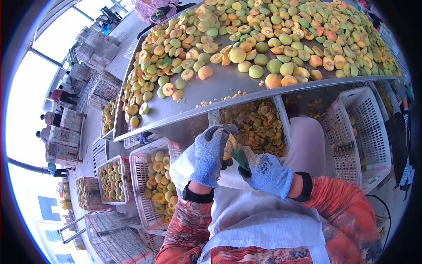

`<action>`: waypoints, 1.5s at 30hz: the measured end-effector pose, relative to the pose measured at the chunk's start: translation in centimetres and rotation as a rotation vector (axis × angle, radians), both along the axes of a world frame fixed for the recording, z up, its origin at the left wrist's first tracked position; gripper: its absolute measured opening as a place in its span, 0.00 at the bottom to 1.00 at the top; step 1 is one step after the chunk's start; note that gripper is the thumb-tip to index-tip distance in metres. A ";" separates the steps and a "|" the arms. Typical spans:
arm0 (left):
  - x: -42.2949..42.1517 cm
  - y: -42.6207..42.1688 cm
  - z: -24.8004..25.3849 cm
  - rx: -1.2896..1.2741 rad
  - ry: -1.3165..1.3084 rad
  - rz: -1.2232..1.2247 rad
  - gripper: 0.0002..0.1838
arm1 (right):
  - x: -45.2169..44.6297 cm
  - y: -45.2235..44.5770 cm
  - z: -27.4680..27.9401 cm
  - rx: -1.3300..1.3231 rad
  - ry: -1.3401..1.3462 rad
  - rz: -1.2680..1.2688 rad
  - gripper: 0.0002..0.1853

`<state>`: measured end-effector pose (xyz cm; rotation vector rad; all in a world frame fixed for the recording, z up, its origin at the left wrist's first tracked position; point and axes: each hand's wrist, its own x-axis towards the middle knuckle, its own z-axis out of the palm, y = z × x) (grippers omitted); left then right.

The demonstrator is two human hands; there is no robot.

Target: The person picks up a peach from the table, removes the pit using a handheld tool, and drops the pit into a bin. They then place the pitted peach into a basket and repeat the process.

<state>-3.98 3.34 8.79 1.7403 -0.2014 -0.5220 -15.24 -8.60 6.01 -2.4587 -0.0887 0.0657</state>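
Observation:
Both my hands wear blue knit gloves with dark, dirty palms and meet over my white apron (263, 224). My left hand (210, 154) is closed round a piece of yellow fruit (229, 146), partly hidden by its fingers. Against that fruit, my right hand (266, 171) holds a tool with a green handle (239, 159); the tool's tip is hidden. Just beyond my hands, a crate (284, 115) under the table edge holds fruit scraps and pits. Halved and whole yellow-green fruits (237, 55) are heaped on the metal table (193, 105).
A white crate (143, 198) of fruit halves stands at my left, with another crate (125, 193) beyond it. A tall white basket (373, 132) is at my right. Stacked crates (105, 88) and several people are farther left. Another person (151, 9) stands across the table.

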 end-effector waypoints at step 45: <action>1.6 0.5 -1.4 -0.248 0.155 -0.149 0.15 | 2.1 -2.2 2.1 0.667 0.540 0.044 0.24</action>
